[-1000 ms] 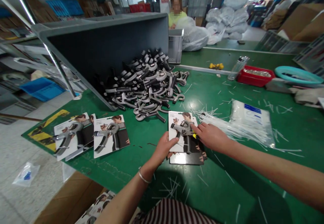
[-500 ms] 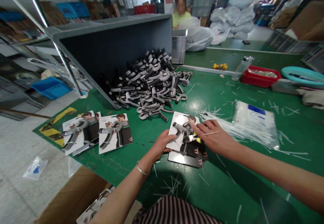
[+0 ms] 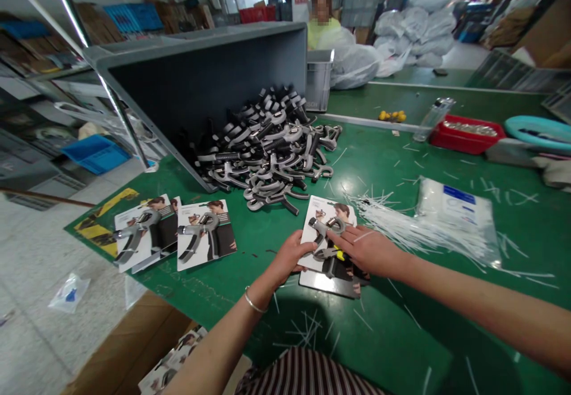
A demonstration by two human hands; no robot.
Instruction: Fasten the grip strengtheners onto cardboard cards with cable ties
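Pliers [image 3: 329,253] shifted leftward over the card [image 3: 328,207], jutting from beneath right hand [image 3: 371,251].

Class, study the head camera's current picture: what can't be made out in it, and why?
All in the head view:
Pliers: handle ends hidden by the right hand.
Lower card: mostly covered by the upper card.
Hand grips: the deepest are lost behind the pile's front and in the gray bin's shadow.
Bag label: fine print too small.
Turquoise tray: right end cut off by the picture's edge.
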